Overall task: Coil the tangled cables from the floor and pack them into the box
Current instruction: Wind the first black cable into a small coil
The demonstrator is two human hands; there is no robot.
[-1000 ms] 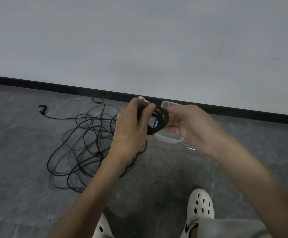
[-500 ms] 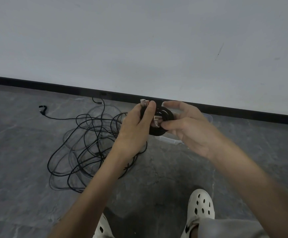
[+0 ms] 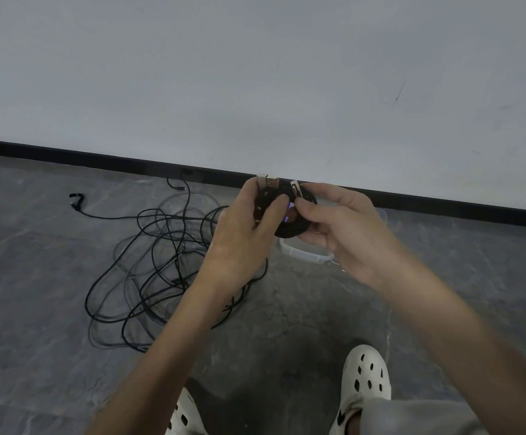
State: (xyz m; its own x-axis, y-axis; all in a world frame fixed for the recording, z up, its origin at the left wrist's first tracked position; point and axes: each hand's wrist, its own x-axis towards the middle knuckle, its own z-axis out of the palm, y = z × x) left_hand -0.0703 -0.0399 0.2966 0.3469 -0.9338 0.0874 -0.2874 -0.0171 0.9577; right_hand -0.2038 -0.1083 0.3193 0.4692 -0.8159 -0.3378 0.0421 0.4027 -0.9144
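A small black coiled cable (image 3: 290, 229) is held in the air between both hands, its two metal plugs sticking up at the top. My left hand (image 3: 239, 230) grips the coil's left side, thumb across its front. My right hand (image 3: 340, 224) holds the right side from below, thumb and forefinger pinching one plug end. A tangle of black cables (image 3: 158, 271) lies on the floor to the left, one plug end trailing far left. The clear plastic box (image 3: 305, 254) sits on the floor behind my hands, mostly hidden by them.
A grey stone floor (image 3: 35, 309) meets a white wall with a black skirting board (image 3: 444, 208) just beyond the box. Two white perforated clogs, one (image 3: 368, 375) on the right and one at the bottom edge, stand near me.
The right hand shifted its fingers from the coil's side to pinch a plug end and lay it against the coil. The coil stayed at about the same height.
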